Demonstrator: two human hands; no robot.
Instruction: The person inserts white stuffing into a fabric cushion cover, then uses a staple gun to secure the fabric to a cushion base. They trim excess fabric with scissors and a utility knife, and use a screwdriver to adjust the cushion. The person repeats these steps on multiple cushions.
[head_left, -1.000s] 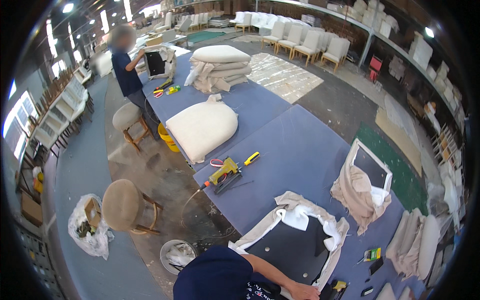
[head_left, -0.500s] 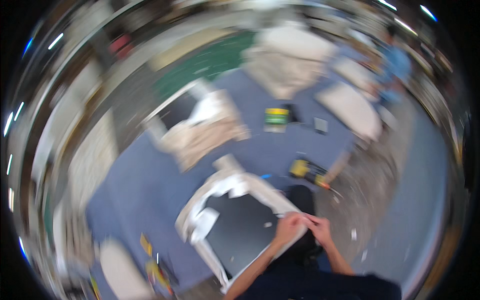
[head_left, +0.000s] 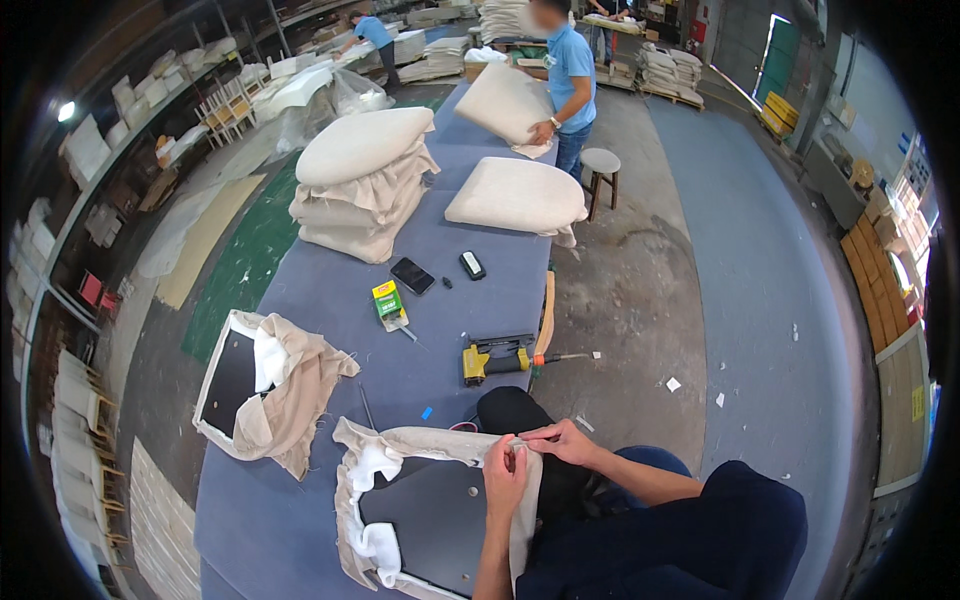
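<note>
In front of me lies a seat cushion, underside up, its black board [head_left: 435,515] ringed by beige fabric [head_left: 425,440] folded over the edges. White padding [head_left: 380,548] sticks out along its left side. My left hand [head_left: 505,478] pinches the fabric at the far right corner. Beside it, the fingers of my right hand [head_left: 565,443] close on the same fabric edge, almost touching the left fingers. Beyond the cushion rests a yellow and black staple gun [head_left: 497,360] with an orange hose fitting.
Another upturned cushion [head_left: 230,385] with loose fabric lies left on the blue-covered table [head_left: 330,290]. A green and yellow box [head_left: 389,305], a phone [head_left: 412,276] and a small black-and-white device [head_left: 472,265] sit farther up. Stacked cushions [head_left: 365,150] stand beyond; a co-worker [head_left: 572,75] handles another cushion.
The view has swung and steadied, so more of the room ahead shows and the blur is gone. Both hands stay pinched on the fabric at the cushion's corner.
</note>
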